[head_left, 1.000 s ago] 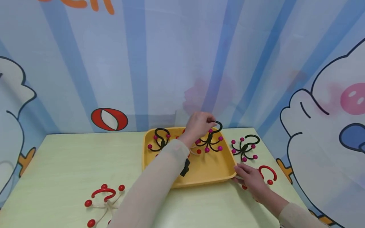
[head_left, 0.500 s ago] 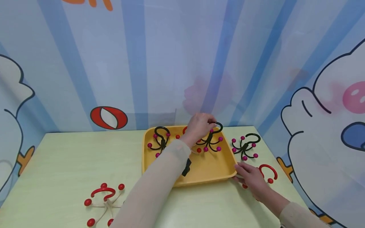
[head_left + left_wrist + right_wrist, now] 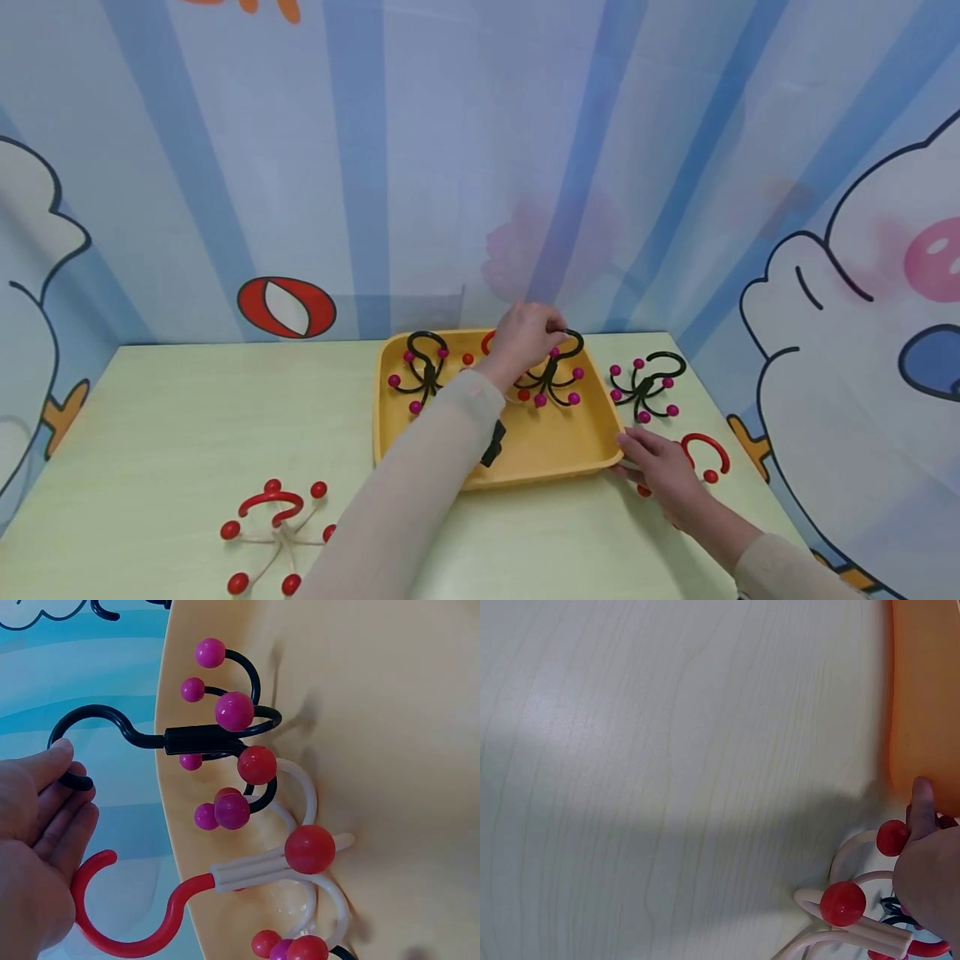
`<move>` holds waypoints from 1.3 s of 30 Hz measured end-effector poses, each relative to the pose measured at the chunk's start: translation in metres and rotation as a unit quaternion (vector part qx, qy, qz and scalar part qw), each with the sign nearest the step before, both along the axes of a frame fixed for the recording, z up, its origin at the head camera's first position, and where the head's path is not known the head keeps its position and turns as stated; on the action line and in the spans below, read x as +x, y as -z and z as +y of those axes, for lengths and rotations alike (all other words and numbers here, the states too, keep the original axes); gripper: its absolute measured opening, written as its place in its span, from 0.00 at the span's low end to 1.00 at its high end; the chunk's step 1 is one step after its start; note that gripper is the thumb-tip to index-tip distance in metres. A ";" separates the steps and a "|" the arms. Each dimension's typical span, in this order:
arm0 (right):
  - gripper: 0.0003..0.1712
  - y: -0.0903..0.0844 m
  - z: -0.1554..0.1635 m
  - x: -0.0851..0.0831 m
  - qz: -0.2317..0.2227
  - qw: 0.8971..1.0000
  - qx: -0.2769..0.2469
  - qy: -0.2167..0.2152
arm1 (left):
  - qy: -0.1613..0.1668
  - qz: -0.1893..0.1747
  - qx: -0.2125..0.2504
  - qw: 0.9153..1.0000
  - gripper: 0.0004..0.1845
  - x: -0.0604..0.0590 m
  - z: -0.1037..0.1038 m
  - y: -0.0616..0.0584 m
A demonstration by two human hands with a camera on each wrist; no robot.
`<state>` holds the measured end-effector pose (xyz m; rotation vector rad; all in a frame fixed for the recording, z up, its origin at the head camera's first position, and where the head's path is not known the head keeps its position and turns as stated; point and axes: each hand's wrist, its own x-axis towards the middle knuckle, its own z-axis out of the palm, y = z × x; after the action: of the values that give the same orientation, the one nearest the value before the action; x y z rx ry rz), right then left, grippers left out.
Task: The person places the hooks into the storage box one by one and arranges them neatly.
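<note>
L hand pinches hook end of blk claw w/ pink balls, its legs over far right of yellow tray; can't tell if it rests there or hangs. R hand grips tray's near right corner. Prob. best: hold tray steady, keep pinch firm, move claw slowly so legs don't snag red/wht claw just beside it.
</note>
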<state>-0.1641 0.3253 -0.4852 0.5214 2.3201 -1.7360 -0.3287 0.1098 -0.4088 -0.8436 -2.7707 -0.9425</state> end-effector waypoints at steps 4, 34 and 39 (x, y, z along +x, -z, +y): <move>0.34 0.000 -0.001 0.001 0.001 1.000 0.001 0.000 | -0.007 -0.011 0.007 1.000 0.09 0.001 0.002 0.001; 0.34 0.001 0.001 0.001 0.007 1.000 -0.004 -0.004 | 0.071 -0.066 0.049 0.994 0.15 0.006 -0.014 -0.019; 0.35 0.002 0.001 0.001 0.006 1.000 -0.004 -0.001 | 0.095 -0.077 0.039 0.992 0.16 0.012 -0.025 -0.032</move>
<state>-0.1629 0.3259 -0.4872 0.5076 2.3202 -1.7511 -0.3163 0.0844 -0.3769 -1.0813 -2.7964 -1.1868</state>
